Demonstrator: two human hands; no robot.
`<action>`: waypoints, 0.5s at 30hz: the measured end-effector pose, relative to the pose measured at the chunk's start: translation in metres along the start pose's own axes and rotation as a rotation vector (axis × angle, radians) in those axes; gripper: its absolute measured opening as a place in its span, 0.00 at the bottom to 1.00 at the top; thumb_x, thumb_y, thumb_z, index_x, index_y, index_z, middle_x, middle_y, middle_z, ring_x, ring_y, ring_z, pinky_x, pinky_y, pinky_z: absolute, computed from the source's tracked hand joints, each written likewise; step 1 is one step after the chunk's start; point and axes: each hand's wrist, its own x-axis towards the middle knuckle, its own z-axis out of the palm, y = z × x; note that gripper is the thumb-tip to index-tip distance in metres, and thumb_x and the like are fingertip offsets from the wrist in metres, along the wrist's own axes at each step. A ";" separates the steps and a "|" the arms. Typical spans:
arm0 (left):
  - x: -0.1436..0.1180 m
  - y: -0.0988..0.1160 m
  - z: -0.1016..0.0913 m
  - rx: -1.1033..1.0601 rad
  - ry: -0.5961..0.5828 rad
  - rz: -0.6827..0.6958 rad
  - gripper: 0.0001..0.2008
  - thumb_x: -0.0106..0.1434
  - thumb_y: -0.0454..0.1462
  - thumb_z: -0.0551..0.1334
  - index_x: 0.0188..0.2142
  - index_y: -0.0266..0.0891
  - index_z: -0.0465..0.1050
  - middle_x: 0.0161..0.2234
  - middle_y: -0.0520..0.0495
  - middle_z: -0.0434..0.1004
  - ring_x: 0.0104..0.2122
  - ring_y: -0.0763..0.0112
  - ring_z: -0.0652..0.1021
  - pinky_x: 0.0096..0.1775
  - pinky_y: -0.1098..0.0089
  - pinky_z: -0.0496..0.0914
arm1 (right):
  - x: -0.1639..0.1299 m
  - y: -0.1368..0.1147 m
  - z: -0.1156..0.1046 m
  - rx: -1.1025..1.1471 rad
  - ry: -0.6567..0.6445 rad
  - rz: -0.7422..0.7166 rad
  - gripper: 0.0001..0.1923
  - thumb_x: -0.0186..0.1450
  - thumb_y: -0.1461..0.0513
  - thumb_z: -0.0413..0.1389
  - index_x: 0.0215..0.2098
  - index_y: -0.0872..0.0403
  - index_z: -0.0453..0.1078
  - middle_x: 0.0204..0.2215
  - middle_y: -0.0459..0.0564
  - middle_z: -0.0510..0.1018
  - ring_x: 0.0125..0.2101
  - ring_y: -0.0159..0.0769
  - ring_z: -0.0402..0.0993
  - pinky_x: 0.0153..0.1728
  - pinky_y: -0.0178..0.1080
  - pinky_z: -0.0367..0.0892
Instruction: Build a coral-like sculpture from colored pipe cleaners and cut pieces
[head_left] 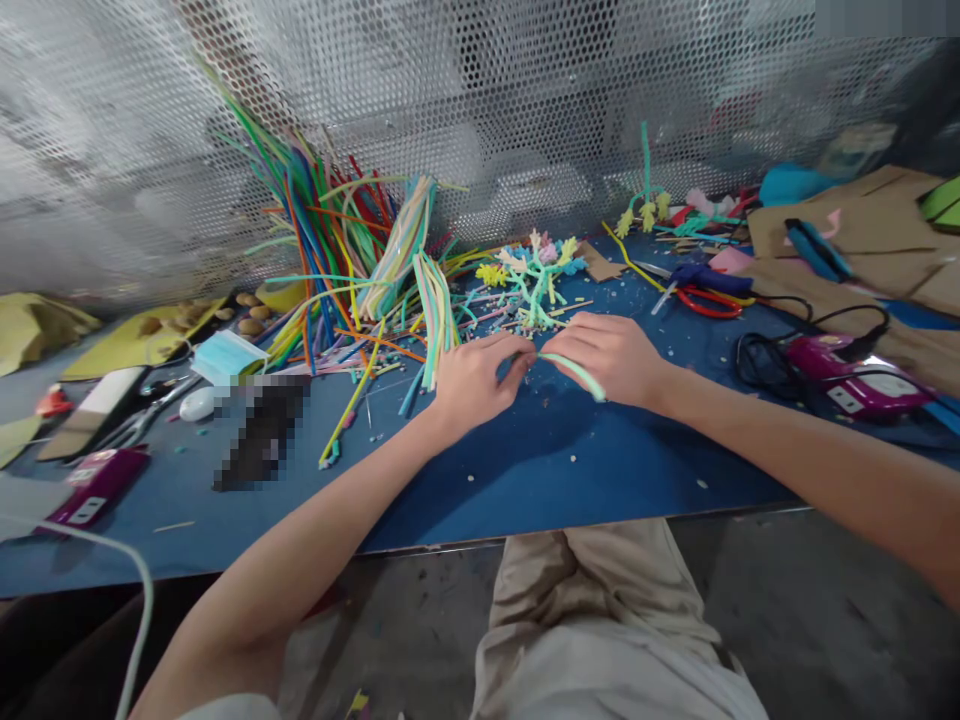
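A short, pale green pipe cleaner (576, 372) is gripped in my right hand (619, 355), and its free end sticks out below the palm towards me. My left hand (476, 382) is closed in a pinch, its fingertips almost meeting those of the right hand. Whatever sits between the left fingertips is too small to make out. Just beyond my hands stands a branching pipe-cleaner piece (536, 285) in mint green with yellow, pink and blue tufts. Next to my left hand lies a bundle of pastel pipe cleaners (436, 310).
Loose coloured pipe cleaners (300, 220) pile up against the perforated metal screen (525, 120). Red-handled scissors (709, 300) and a magenta device (862, 380) with black cable lie right. Left are a face mask (229, 355), a white mouse-shaped object (197, 404) and another magenta device (97, 487).
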 end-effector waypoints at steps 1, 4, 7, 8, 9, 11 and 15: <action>0.000 0.001 0.000 -0.046 -0.007 -0.034 0.11 0.75 0.39 0.58 0.43 0.42 0.81 0.42 0.49 0.86 0.40 0.67 0.83 0.40 0.68 0.73 | 0.001 0.001 -0.003 -0.052 -0.022 -0.059 0.13 0.76 0.62 0.52 0.42 0.51 0.80 0.37 0.52 0.86 0.39 0.41 0.77 0.41 0.43 0.69; 0.000 0.005 0.001 -0.102 -0.031 -0.078 0.10 0.74 0.39 0.59 0.42 0.42 0.80 0.40 0.49 0.86 0.37 0.66 0.83 0.39 0.67 0.73 | 0.002 0.003 -0.008 -0.087 -0.069 -0.132 0.13 0.76 0.62 0.52 0.41 0.50 0.80 0.36 0.49 0.86 0.39 0.40 0.76 0.39 0.42 0.67; -0.001 0.005 0.002 0.029 0.006 0.014 0.10 0.75 0.40 0.59 0.43 0.43 0.80 0.39 0.49 0.86 0.36 0.67 0.83 0.36 0.67 0.71 | 0.002 0.001 -0.004 0.102 -0.014 0.028 0.09 0.71 0.60 0.58 0.38 0.51 0.81 0.35 0.50 0.86 0.38 0.41 0.77 0.41 0.43 0.69; -0.002 0.005 0.001 0.096 0.026 0.069 0.10 0.75 0.40 0.59 0.44 0.43 0.80 0.40 0.49 0.86 0.38 0.66 0.83 0.37 0.66 0.71 | 0.002 -0.001 -0.002 0.208 0.017 0.143 0.08 0.69 0.60 0.59 0.37 0.52 0.81 0.33 0.50 0.85 0.36 0.40 0.77 0.40 0.43 0.70; -0.002 0.004 0.000 0.161 0.041 0.126 0.10 0.75 0.41 0.59 0.45 0.44 0.80 0.41 0.49 0.86 0.39 0.67 0.84 0.37 0.66 0.70 | 0.002 -0.002 0.001 0.335 0.033 0.275 0.07 0.67 0.60 0.60 0.36 0.52 0.81 0.31 0.50 0.85 0.34 0.39 0.77 0.38 0.42 0.70; -0.003 0.003 -0.003 0.261 0.040 0.217 0.10 0.76 0.41 0.59 0.47 0.46 0.80 0.44 0.50 0.86 0.40 0.67 0.83 0.38 0.65 0.69 | 0.002 -0.005 0.006 0.622 0.010 0.542 0.07 0.65 0.59 0.61 0.32 0.54 0.80 0.28 0.49 0.83 0.28 0.36 0.76 0.33 0.39 0.70; -0.002 0.001 -0.009 0.338 -0.026 0.269 0.11 0.77 0.40 0.57 0.50 0.50 0.79 0.44 0.51 0.86 0.37 0.67 0.81 0.37 0.62 0.65 | 0.003 -0.008 0.010 0.997 -0.069 0.820 0.10 0.62 0.56 0.64 0.29 0.55 0.79 0.24 0.49 0.82 0.23 0.32 0.71 0.27 0.37 0.66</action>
